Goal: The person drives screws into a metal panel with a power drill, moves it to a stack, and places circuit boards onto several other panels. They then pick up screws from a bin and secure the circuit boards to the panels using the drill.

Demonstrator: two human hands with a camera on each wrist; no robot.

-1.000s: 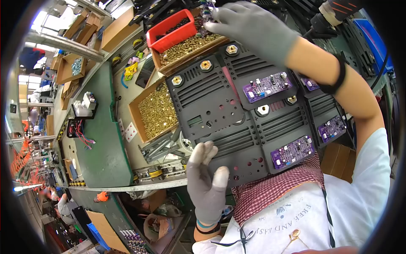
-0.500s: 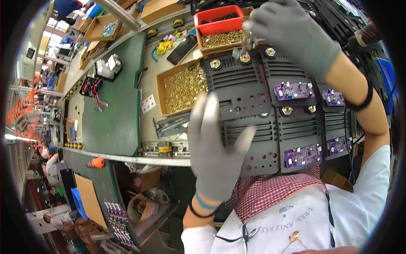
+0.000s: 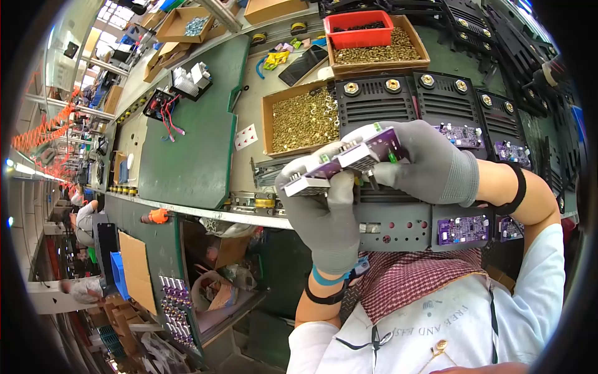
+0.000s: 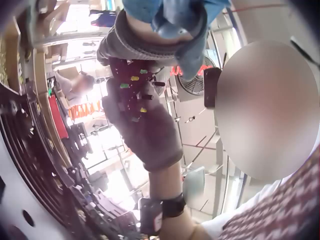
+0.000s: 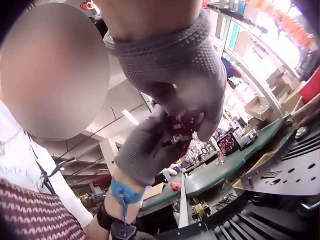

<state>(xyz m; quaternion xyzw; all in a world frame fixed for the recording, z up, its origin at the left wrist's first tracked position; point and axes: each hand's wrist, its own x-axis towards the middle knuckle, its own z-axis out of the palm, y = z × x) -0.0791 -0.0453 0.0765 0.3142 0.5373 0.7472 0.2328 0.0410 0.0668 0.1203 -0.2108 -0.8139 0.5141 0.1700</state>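
In front of the body both gloved hands come together, holding small purple circuit boards with white blocks along the edge. My left hand (image 3: 327,221) pinches the left circuit board (image 3: 325,170) between thumb and fingers. Right beside it, my right hand (image 3: 433,165) grips the right circuit board (image 3: 387,142), which has green parts on its face. In the left wrist view, a dark board face (image 4: 131,95) with small green and yellow parts shows between the gloves. Below the hands lie black slotted panels (image 3: 395,225), several with brass nuts and larger purple boards (image 3: 463,230) on them.
Beyond the panels stand a cardboard box (image 3: 303,119) of brass pieces and another with a red bin (image 3: 359,34) on it. To the left are a green mat (image 3: 187,146), a playing card (image 3: 245,137) and a wired unit (image 3: 165,106). A power tool (image 3: 551,73) is at the right.
My right hand has come down from the far boxes to the middle, with the boards. My left hand, earlier spread and empty, now holds a circuit board beside it.
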